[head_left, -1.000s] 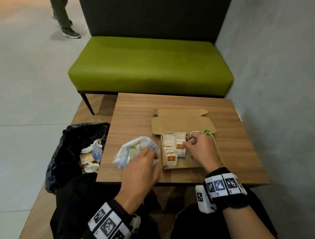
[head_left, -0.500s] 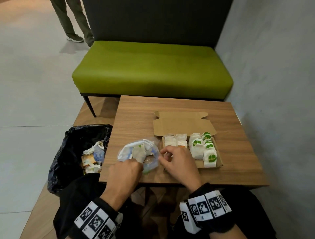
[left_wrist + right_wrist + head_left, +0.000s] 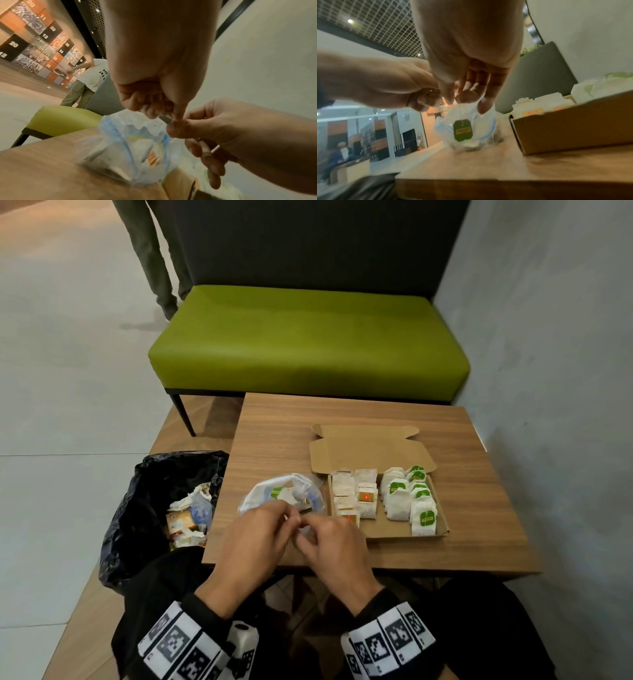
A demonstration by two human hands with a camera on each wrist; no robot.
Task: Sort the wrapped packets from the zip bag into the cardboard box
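A clear zip bag (image 3: 279, 494) with blue seal lies on the wooden table (image 3: 479, 474), holding a few packets. Right of it stands the open cardboard box (image 3: 442, 523), with orange-labelled white packets (image 3: 356, 498) on its left side and green-labelled ones (image 3: 411, 501) on its right. Both hands meet at the bag's near edge. My left hand (image 3: 291, 517) pinches the bag's rim with curled fingers (image 3: 154, 112). My right hand (image 3: 457, 100) pinches a thin string from which a green tag (image 3: 463, 130) dangles in front of the bag (image 3: 481, 129). The packet on that string is hidden.
A black rubbish bag (image 3: 154, 508) with crumpled wrappers stands on the floor left of the table. A green bench (image 3: 308, 344) is beyond the table and a grey wall at the right. A person's legs (image 3: 154, 258) are at the far left.
My right hand left the box and came left to the bag's near edge, where it now pinches the string. My left hand drew back from on top of the bag to its rim.
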